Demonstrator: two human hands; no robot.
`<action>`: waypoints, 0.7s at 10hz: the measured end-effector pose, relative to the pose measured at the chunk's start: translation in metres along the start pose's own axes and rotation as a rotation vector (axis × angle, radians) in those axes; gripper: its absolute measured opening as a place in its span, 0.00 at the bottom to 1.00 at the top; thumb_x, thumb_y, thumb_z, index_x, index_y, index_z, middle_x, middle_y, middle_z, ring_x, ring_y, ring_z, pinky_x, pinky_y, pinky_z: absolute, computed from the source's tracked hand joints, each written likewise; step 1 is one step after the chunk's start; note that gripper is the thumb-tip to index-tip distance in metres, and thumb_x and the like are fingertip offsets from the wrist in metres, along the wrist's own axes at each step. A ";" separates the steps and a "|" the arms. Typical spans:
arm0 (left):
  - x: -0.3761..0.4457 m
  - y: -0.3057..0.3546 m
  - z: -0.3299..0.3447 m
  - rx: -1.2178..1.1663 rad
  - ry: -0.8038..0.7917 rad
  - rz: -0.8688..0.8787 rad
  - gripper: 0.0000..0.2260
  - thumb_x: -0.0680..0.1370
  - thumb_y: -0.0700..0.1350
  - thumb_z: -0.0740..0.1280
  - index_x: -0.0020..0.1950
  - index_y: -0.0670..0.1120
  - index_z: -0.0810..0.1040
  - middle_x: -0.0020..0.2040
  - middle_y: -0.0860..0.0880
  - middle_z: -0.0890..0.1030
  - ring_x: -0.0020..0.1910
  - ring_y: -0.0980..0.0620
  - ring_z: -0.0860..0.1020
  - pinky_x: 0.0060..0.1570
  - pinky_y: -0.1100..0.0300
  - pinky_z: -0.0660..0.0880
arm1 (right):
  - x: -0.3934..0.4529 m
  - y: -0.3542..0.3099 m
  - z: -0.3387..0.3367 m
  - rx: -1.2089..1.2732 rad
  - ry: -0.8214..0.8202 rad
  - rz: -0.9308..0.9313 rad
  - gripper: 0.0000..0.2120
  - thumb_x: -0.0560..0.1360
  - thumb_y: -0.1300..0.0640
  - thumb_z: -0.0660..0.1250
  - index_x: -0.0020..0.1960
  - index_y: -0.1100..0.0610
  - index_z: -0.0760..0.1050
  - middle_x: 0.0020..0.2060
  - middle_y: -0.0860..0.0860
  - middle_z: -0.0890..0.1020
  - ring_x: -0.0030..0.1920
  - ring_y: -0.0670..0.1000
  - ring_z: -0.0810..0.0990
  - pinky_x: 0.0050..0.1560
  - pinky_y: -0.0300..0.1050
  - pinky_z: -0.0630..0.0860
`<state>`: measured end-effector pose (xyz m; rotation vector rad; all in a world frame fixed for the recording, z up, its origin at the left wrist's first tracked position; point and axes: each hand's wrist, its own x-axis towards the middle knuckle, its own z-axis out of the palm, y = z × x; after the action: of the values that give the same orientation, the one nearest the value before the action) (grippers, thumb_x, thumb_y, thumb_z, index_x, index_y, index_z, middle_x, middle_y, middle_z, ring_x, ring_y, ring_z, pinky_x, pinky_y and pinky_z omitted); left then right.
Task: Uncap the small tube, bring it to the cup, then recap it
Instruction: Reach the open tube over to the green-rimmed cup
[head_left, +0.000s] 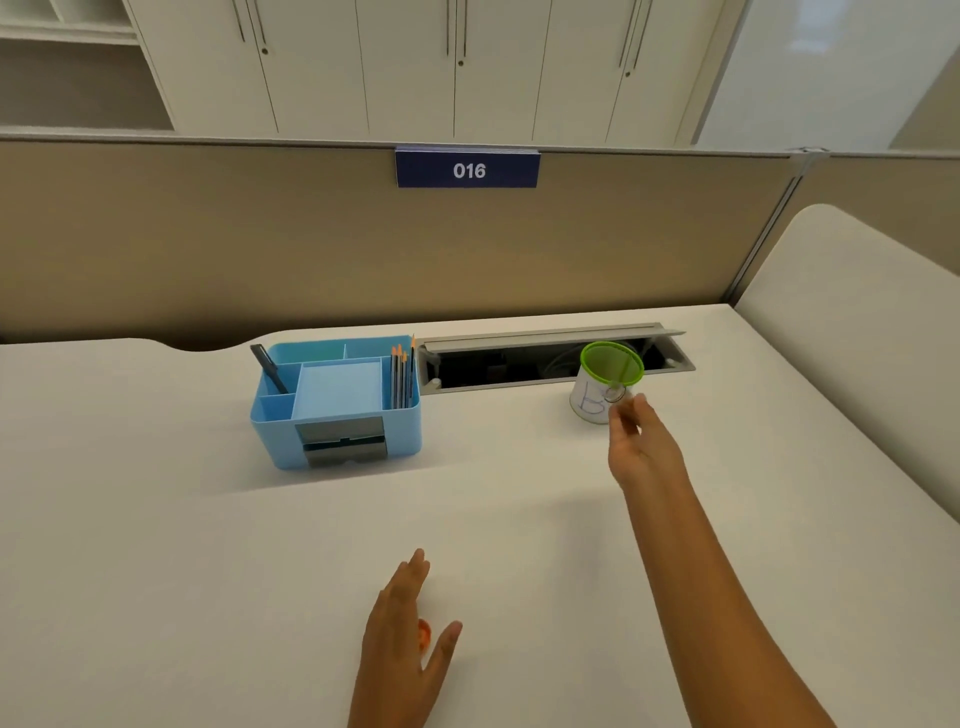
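Observation:
A white cup (589, 402) with a green rim and a blue "B" on its side stands on the desk at the back right. My right hand (641, 447) is stretched out to it and pinches a small clear tube (614, 391), tilted against the cup's near rim. My left hand (402, 631) rests near the front of the desk with its fingers spread. A small orange cap (424, 634) shows beside its palm, between thumb and fingers; whether the hand grips it is unclear.
A light blue desk organiser (332, 402) with pencils and a pen stands at the back centre. Behind the cup a cable tray (519, 358) in the white desk (208, 545) is open. A beige partition with a "016" sign closes off the back.

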<state>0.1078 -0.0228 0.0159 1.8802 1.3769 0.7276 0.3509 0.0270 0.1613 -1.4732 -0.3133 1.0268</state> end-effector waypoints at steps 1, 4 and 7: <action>0.008 -0.004 0.000 0.068 -0.070 -0.060 0.38 0.65 0.72 0.55 0.68 0.50 0.59 0.71 0.55 0.54 0.71 0.50 0.61 0.69 0.52 0.59 | 0.063 -0.015 0.002 0.729 0.199 0.004 0.06 0.79 0.55 0.57 0.46 0.45 0.69 0.43 0.49 0.73 0.38 0.35 0.73 0.47 0.30 0.71; 0.018 -0.013 0.009 0.242 -0.209 -0.244 0.32 0.73 0.60 0.61 0.71 0.54 0.47 0.74 0.56 0.54 0.73 0.50 0.54 0.72 0.56 0.50 | 0.137 -0.034 -0.009 0.406 0.506 -0.253 0.23 0.71 0.63 0.70 0.64 0.56 0.68 0.61 0.58 0.76 0.48 0.50 0.78 0.43 0.38 0.78; 0.019 -0.013 0.008 0.254 -0.208 -0.201 0.31 0.73 0.58 0.61 0.70 0.53 0.50 0.74 0.55 0.55 0.73 0.51 0.56 0.71 0.57 0.49 | 0.155 -0.024 -0.002 0.129 0.543 -0.357 0.24 0.70 0.60 0.72 0.63 0.54 0.70 0.60 0.56 0.78 0.54 0.53 0.79 0.50 0.37 0.75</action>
<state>0.1118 -0.0037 0.0013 1.9091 1.5503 0.2593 0.4491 0.1418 0.1202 -1.4512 -0.1082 0.3341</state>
